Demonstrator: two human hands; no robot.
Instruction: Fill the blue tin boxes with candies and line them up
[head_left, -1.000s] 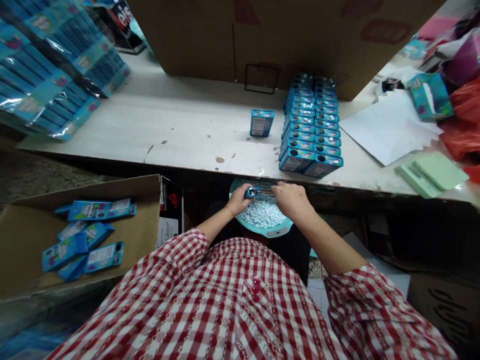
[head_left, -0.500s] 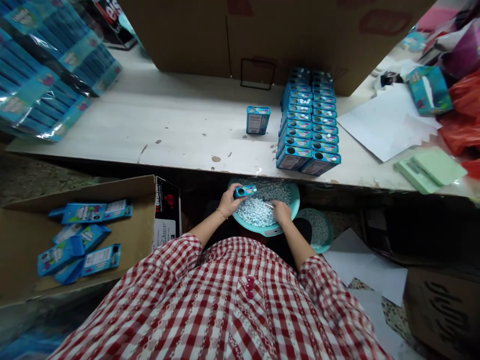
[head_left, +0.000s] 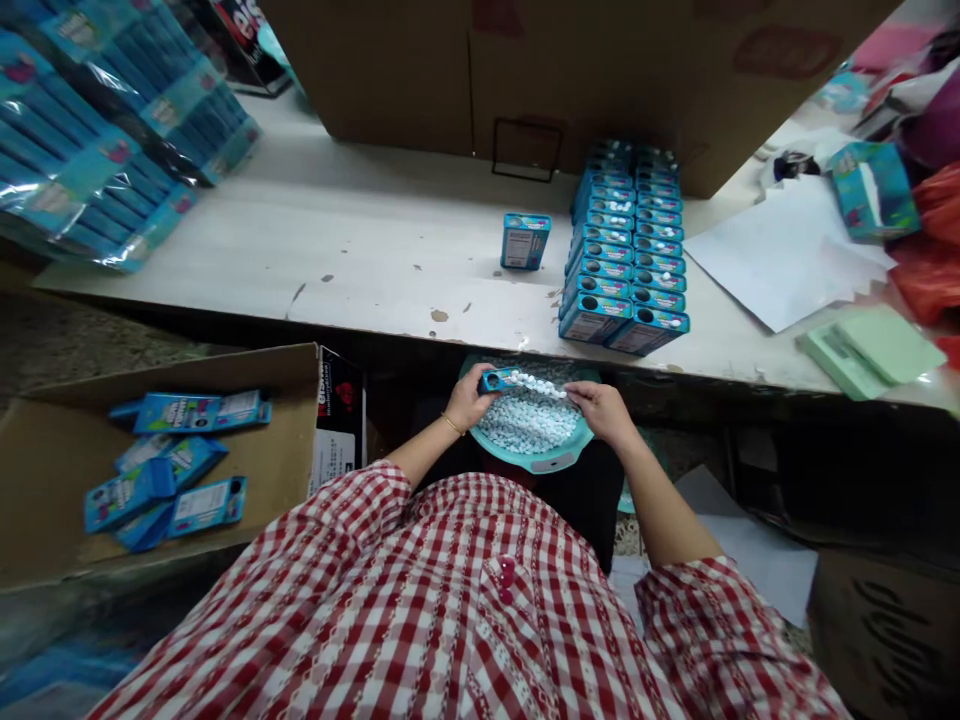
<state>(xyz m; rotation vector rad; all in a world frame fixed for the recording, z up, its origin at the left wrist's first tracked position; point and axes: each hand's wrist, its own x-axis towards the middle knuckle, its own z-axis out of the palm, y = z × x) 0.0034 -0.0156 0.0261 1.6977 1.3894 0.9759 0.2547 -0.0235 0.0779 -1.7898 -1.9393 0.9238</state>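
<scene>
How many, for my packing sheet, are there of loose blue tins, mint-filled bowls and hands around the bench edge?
Blue rectangular tin in the left hand: 1
Blue rectangular tin on the white bench, apart from the double row of tins: 1
Teal plastic bowl of white mints: 1
Hands, left hand and right hand: 2
Total: 5

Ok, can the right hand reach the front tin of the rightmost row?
Probably yes: the right hand sits just under the table edge, close below that tin, with nothing between them, though it touches a line of white mints.
</scene>
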